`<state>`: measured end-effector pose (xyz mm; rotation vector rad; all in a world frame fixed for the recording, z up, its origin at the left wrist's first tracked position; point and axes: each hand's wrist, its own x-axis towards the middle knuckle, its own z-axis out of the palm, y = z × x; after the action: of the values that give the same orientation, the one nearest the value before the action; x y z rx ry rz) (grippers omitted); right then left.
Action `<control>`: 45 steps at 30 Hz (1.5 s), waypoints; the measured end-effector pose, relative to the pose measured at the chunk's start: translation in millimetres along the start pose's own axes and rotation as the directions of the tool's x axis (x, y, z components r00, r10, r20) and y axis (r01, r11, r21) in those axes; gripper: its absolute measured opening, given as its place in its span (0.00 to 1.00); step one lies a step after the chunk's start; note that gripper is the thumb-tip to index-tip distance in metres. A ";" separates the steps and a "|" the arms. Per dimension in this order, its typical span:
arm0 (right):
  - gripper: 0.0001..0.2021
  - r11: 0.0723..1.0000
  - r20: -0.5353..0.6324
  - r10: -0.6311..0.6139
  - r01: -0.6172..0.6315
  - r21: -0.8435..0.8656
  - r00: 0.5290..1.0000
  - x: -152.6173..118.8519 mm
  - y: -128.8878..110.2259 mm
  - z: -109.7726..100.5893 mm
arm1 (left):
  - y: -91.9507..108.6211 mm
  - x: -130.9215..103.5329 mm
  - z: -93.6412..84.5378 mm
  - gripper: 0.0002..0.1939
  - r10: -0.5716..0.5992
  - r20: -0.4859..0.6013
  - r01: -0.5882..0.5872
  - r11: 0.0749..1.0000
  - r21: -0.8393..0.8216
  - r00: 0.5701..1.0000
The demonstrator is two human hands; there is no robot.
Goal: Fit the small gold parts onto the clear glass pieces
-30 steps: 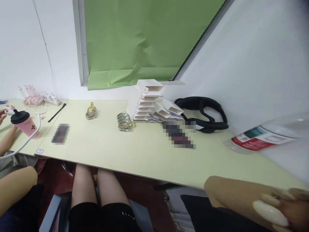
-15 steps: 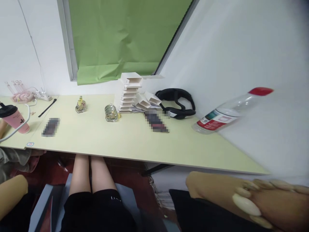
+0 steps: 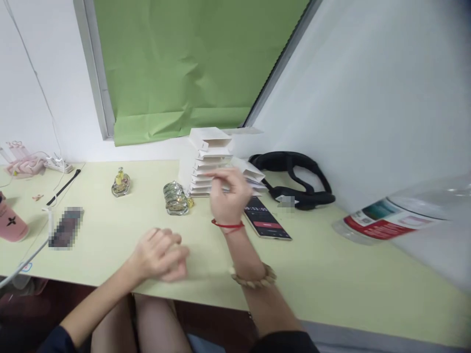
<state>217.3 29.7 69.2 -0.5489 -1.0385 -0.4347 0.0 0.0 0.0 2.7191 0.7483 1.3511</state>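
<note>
The left hand (image 3: 160, 255) is resting loosely curled and empty on the pale yellow-green laminate table (image 3: 331, 274) — nearest the camera. Beyond it, the right hand (image 3: 230, 193) is hovering, its blurred fingers (image 3: 217, 175) loosely spread and holding nothing, just short of the leaning stack of flat white cardboard boxes (image 3: 209, 159) — long edges running left to right, directly ahead of the fingertips.

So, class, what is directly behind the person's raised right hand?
The right hand partly covers a stack of white boxes; its top boxes show. A phone lies beside the wrist. The stack's lower right part is hidden.
</note>
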 end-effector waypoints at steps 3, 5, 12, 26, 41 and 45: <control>0.14 0.979 0.184 0.175 -0.151 -0.139 0.967 -29.8 46.9 21.0 | -28.9 34.2 -0.8 0.04 0.115 0.099 -0.128 0.982 0.137 0.988; 0.15 0.962 0.262 0.222 -0.167 -0.215 0.939 -45.4 69.4 24.0 | -53.2 51.7 2.6 0.03 0.035 0.023 -0.038 0.990 0.139 0.999; 0.13 0.959 0.429 0.246 -0.153 -0.239 0.869 -61.3 86.6 7.7 | -91.6 62.1 40.9 0.12 -0.455 -0.134 0.410 0.872 -0.269 0.880; 0.17 0.952 0.589 0.270 -0.304 -0.043 0.762 -79.9 71.8 22.1 | -77.0 65.1 13.9 0.18 -0.333 -0.146 0.308 0.936 -0.171 0.931; 0.11 0.762 0.484 0.602 -0.274 -0.587 0.635 -48.7 99.2 -5.6 | -86.4 75.0 -6.8 0.14 -0.675 -0.128 0.484 0.635 -0.602 0.727; 0.15 0.784 0.579 0.596 -0.249 -0.568 0.556 -54.6 104.5 -3.6 | -93.3 82.6 -14.9 0.10 -0.854 -0.078 0.522 0.384 -0.761 0.515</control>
<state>256.0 113.9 -3.8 -1.4476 -1.5363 0.0593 -7.1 114.6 50.6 1.2048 1.0361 1.5694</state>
